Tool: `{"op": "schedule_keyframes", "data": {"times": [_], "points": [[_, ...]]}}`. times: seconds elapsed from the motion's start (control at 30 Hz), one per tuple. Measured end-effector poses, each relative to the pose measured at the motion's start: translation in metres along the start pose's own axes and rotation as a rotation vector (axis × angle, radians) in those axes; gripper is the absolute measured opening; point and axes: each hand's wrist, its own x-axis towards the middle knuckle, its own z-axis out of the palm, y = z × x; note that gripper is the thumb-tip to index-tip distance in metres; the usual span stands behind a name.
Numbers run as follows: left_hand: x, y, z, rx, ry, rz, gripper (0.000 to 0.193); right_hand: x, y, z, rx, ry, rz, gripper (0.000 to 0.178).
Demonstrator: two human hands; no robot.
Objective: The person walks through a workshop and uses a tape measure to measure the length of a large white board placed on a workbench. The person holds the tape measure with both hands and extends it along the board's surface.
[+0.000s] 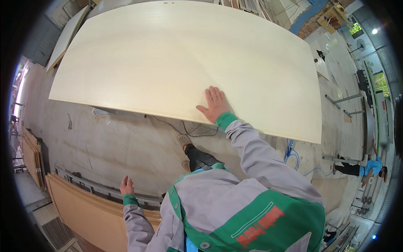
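Observation:
My right hand (215, 104) lies flat on a large cream-white panel, fingers stretched out and thumb spread to the side. The panel (168, 59) is a smooth, door-sized board, raised above the floor, and it spans most of the upper view. Two or three small dark marks show at its far edge. Away from the panel, my left hand (126, 185) hangs low at my side with its fingers loosely bent and apart. Nothing shows in it. Below that hand runs a grey metal frame (105, 189) beside a stack of brown boards (84, 206).
Dark cables (184, 128) and a blue hose (290, 153) lie on the concrete floor (96, 143) by the panel's near edge. Another board (67, 38) leans at the far left. At the right, a person in blue (369, 168) stands near metal stands (342, 101).

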Motion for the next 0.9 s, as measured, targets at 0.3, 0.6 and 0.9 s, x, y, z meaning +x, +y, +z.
{"op": "schedule_keyframes", "data": {"times": [0.3,0.6,0.9], "points": [[-0.044,-0.009,0.027,1.211,-0.494,0.913,0.031,0.064,0.216,-0.039,-0.151,0.121,0.747,0.104],[-0.028,0.019,0.058,0.469,-0.488,-0.449,0.04,-0.176,0.35,-0.089,-0.07,0.151,1.505,0.114],[-0.037,0.086,0.129,0.006,-0.197,-0.007,0.053,-0.286,0.424,-0.101,-0.032,0.227,1.423,0.117]]}}
